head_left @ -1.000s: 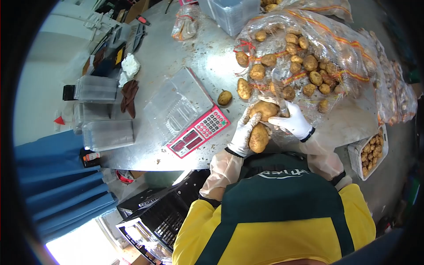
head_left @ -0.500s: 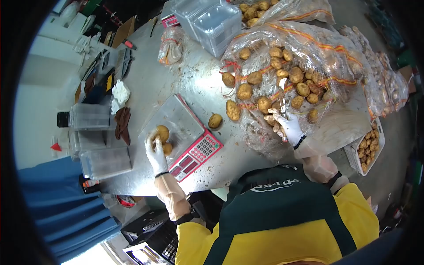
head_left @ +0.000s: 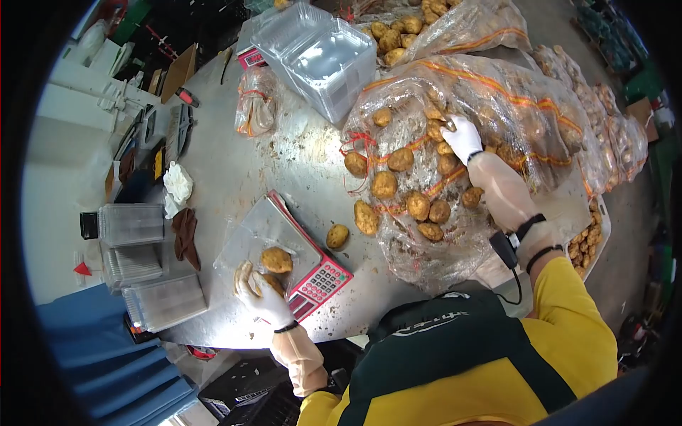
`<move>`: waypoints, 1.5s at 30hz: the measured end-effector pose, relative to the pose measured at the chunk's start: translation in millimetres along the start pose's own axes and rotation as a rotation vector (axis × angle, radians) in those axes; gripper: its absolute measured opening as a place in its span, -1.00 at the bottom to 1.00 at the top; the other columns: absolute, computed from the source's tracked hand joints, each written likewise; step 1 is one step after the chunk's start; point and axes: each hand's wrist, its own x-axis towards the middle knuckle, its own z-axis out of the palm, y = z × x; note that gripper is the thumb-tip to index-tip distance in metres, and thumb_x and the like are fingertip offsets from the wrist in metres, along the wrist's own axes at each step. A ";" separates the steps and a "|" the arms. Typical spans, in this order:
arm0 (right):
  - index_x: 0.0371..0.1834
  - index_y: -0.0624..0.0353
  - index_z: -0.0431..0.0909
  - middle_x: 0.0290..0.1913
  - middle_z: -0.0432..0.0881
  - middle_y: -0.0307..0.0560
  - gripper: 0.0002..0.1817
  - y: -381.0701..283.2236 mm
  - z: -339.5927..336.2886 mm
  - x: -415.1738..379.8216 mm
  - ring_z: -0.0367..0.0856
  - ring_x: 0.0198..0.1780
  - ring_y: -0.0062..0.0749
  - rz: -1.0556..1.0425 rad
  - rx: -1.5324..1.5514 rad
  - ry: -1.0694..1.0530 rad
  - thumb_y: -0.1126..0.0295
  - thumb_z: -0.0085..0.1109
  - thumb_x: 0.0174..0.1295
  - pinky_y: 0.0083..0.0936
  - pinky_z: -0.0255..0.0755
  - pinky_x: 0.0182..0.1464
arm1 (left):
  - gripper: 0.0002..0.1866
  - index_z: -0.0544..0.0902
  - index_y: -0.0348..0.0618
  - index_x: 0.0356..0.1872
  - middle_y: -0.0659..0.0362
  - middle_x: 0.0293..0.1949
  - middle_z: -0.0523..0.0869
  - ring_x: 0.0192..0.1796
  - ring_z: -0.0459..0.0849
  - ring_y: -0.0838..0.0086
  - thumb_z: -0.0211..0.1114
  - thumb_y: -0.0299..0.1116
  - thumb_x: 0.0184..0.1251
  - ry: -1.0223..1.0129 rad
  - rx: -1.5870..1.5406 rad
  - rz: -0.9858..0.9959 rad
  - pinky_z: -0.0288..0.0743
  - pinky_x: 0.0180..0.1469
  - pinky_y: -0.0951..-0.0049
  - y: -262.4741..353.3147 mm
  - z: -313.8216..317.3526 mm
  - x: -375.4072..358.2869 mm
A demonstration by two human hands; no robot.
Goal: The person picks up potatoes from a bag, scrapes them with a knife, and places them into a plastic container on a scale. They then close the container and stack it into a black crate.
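My left hand, in a white glove, lies at the near left edge of the scale, fingers stretched out and apart. Beside its palm is a potato, partly covered by the hand. Another potato sits just above it on the scale's clear plate. My right hand, gloved too, reaches into the loose potatoes on the torn plastic bag. Its fingers are curled round a potato, partly hidden by them. Several potatoes lie about it, such as one potato to the left.
One potato lies on the metal table right of the scale. Clear plastic boxes stand at the back, with more stacked boxes at left. A crate of potatoes is at right. A black corded device hangs by my right sleeve.
My right hand has moved away from me, farther over the bag. A narrow shiny thing seen beside it is out of sight. My left hand has shifted nearer, its fingers off the upper potato.
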 end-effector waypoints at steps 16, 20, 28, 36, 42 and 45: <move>0.09 0.10 0.46 -0.66 0.41 -0.29 -0.46 -37.0 -37.3 10.6 0.23 -0.82 -0.66 0.558 0.951 -0.720 -0.06 0.18 0.22 -0.69 -0.01 -0.85 | -0.70 0.47 -0.39 0.13 -0.02 0.02 0.61 0.06 0.60 0.36 0.08 -0.54 0.41 -0.564 -0.825 -0.396 0.46 0.17 0.39 106.7 88.9 -65.1; 0.08 0.30 0.48 -0.43 0.64 -0.06 -0.50 -73.3 -71.8 -55.9 0.30 -0.78 -0.70 0.339 1.195 -0.990 0.04 -0.08 0.42 -0.71 0.12 -0.80 | -0.51 0.32 -0.24 0.30 -0.03 0.07 0.58 0.09 0.59 0.34 0.17 -0.32 0.42 -0.905 -1.324 -0.845 0.58 0.03 0.35 125.2 105.5 -73.8; -0.26 0.27 0.63 -0.36 0.65 0.14 -0.63 -37.5 -36.0 -39.2 0.65 -0.29 -0.20 0.129 0.340 -0.604 0.13 0.27 0.11 -0.35 0.50 -0.18 | -0.72 0.48 -0.16 -0.02 0.01 -0.22 0.64 -0.26 0.66 0.25 0.18 -0.22 0.38 -1.204 -1.494 -1.184 0.57 -0.32 0.40 130.0 98.7 -108.1; 0.05 0.14 0.51 -0.04 0.62 0.17 -0.60 20.2 21.6 52.8 0.61 -0.01 0.01 0.066 -0.435 -0.263 0.36 0.21 0.10 -0.17 0.52 -0.01 | -0.69 0.50 -0.21 -0.28 0.03 -0.35 0.61 -0.26 0.61 0.18 0.04 -0.14 0.43 -1.051 -1.514 -1.441 0.52 -0.19 0.18 92.0 108.4 -114.1; 0.30 0.17 0.36 -0.19 0.66 0.00 -0.38 10.0 4.7 49.4 0.57 -0.55 -0.39 0.338 0.291 -0.524 0.50 0.26 0.09 -0.46 0.50 -0.48 | -0.73 0.56 -0.25 -0.10 0.08 -0.30 0.66 -0.31 0.66 0.38 0.12 -0.23 0.43 -1.007 -1.355 -1.238 0.59 -0.22 0.41 102.5 107.1 -105.9; 0.30 0.16 0.31 -0.61 0.46 -0.23 -0.42 -25.9 -39.9 6.3 0.28 -0.78 -0.65 0.506 0.870 -0.769 0.45 0.24 0.18 -0.70 0.09 -0.77 | -0.74 0.54 -0.26 0.01 0.06 -0.29 0.67 -0.32 0.66 0.42 0.10 -0.33 0.44 -1.072 -1.292 -1.170 0.58 -0.24 0.46 105.4 104.7 -102.4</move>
